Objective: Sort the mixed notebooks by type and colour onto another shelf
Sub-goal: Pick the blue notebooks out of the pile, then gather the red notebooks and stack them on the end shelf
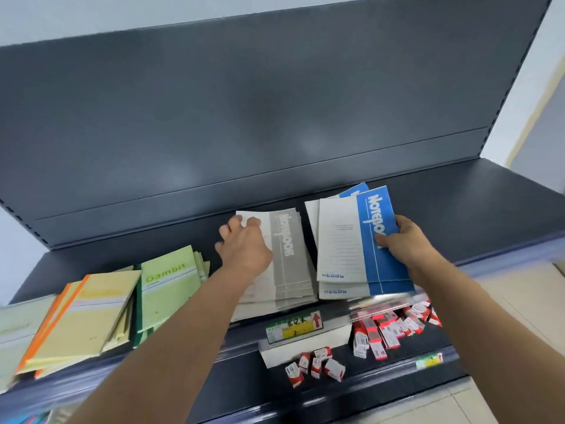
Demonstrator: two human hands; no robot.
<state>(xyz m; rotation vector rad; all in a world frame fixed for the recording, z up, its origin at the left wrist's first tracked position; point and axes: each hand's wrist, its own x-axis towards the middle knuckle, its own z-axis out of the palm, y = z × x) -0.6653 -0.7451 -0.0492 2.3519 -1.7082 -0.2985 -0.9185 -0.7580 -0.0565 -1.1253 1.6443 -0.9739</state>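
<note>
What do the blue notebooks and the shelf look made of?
Blue notebooks: thin paper with matte card covers, judging by their slim, flat stacked edges. Shelf: probably painted sheet metal; smooth dark grey with a soft sheen and slotted uprights.

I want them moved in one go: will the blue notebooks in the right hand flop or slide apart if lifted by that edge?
Likely to fan out: the blue notebooks already lie staggered. Probably floppy: thin covers, pinched by the right hand at one edge only. Support from below seems wise.
</note>
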